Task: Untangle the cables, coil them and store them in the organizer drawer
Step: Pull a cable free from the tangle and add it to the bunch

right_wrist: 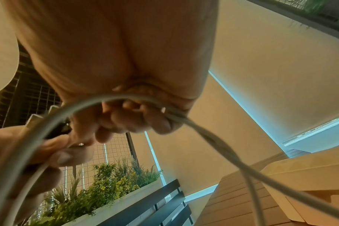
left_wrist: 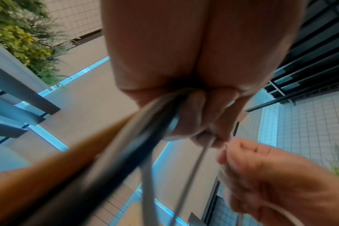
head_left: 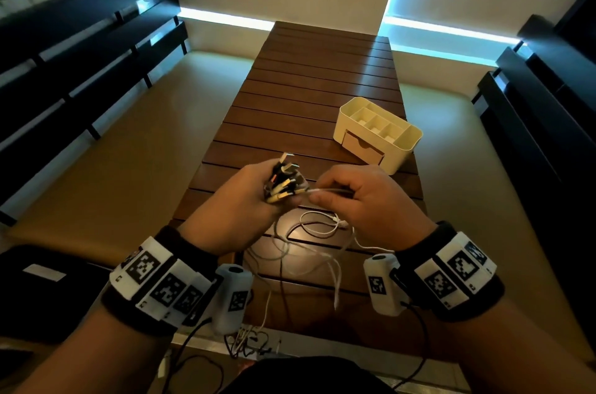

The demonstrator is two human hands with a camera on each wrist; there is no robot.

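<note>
White cable (head_left: 325, 191) spans between both hands' grips.

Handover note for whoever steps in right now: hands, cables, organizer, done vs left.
Left hand: grips a bunch of cable plugs, ends fanned upward, cords hanging below.
Right hand: pinches one white cable close to the bunch.
Loose cables: trail in tangled loops on the wooden table under both hands.
Organizer: on the table, far right of the hands, top compartments look empty, drawer closed.
Done: plug ends gathered in one hand.
Left: separate the cords, coil each, open the drawer, store them.
</note>
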